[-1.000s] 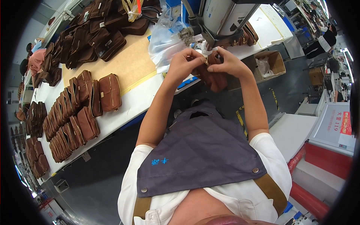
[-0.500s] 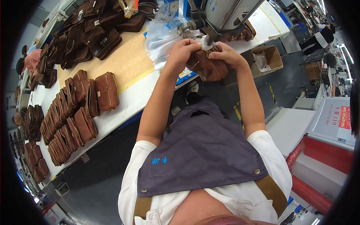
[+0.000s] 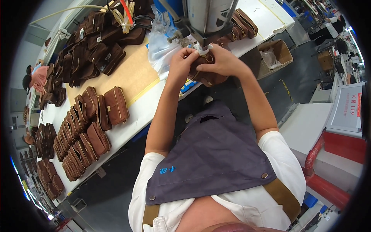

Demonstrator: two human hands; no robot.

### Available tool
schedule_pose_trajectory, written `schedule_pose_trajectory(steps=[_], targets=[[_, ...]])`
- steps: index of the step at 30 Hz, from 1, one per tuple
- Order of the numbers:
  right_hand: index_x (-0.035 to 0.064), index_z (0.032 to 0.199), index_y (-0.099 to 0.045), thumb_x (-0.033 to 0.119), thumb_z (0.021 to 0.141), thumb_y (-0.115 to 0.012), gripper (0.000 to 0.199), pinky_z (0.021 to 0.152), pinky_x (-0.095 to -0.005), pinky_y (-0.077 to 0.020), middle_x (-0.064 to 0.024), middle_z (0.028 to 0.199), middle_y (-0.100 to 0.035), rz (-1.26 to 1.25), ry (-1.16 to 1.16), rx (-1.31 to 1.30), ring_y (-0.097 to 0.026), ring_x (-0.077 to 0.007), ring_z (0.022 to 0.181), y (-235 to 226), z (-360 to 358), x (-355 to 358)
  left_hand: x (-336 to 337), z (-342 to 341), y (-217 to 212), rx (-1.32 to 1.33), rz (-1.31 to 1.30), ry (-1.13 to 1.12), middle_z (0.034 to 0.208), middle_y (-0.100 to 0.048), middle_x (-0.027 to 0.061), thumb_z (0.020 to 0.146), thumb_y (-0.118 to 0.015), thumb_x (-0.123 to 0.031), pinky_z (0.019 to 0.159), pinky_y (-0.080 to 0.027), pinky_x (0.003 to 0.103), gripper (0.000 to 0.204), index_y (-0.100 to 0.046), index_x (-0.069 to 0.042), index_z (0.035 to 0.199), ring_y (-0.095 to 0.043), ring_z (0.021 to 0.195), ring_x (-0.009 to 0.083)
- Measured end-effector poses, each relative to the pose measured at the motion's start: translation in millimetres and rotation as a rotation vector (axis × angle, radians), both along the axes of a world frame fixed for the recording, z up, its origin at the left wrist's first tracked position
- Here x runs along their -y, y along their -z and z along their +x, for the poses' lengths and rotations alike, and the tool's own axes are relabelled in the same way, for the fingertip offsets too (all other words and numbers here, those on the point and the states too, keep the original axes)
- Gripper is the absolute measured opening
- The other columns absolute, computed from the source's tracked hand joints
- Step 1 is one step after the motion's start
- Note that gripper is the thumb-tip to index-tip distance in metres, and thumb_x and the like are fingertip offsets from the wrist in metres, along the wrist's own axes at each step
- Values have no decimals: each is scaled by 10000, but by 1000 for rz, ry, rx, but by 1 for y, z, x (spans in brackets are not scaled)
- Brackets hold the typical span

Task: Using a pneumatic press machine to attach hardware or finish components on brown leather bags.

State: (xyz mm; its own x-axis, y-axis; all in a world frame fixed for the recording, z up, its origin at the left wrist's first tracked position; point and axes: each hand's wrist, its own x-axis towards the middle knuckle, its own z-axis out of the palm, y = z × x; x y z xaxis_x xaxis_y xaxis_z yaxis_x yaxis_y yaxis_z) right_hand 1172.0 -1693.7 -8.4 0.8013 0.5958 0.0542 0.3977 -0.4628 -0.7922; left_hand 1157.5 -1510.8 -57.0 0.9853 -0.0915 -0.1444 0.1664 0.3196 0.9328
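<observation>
A small brown pouch (image 3: 206, 76) is held up between both my hands, right under the head of a grey machine (image 3: 206, 17). My left hand (image 3: 181, 65) pinches the pouch's top left edge. On the right side, my right hand (image 3: 222, 62) grips it near a small metal ring. The pouch's upper edge touches the machine's tip, where a bit of white material shows. My forearms rise from the lower middle of the view.
Rows of brown pouches (image 3: 83, 127) lie on the white table (image 3: 131, 116) to my left, more dark ones (image 3: 100, 46) farther back. A clear plastic bag (image 3: 160, 50) lies by the machine. A cardboard box (image 3: 272, 54) stands at right. Another person (image 3: 36, 75) works at far left.
Both hands have lifted the pouch up and away from me, from the table's edge to the machine's tip. The grip on it has stayed.
</observation>
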Motion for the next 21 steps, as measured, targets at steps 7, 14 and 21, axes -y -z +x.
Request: schedule_pose_trajectory(steps=[7, 14, 21], targets=[[46, 1054, -583, 283, 686, -692, 450, 769, -387, -507, -170, 889, -661, -163, 322, 206, -641, -342, 850, -12, -18, 32, -102, -31, 52, 407, 994, -469, 985, -632, 100, 787, -693, -121, 894, -434, 361, 176, -671, -54, 948, -576, 995, 251], [34, 942, -665, 293, 650, -703, 392, 783, -375, -529, -186, 853, -676, -319, 580, 204, -661, -332, 820, -33, 22, 163, -240, -135, 134, -325, 1986, -682, 1331, -438, 274, 731, -717, -315, 996, -380, 514, 688, -465, -91, 1331, -443, 1219, 408], [76, 1095, -642, 327, 696, -649, 472, 856, -428, -503, -174, 1009, -672, -580, 1132, 421, -585, -357, 1015, 5, 135, 262, -232, -133, 133, -468, 1889, -611, 1310, -456, 208, 813, -607, -167, 922, -455, 472, 588, -419, -125, 1369, -493, 1155, 390]])
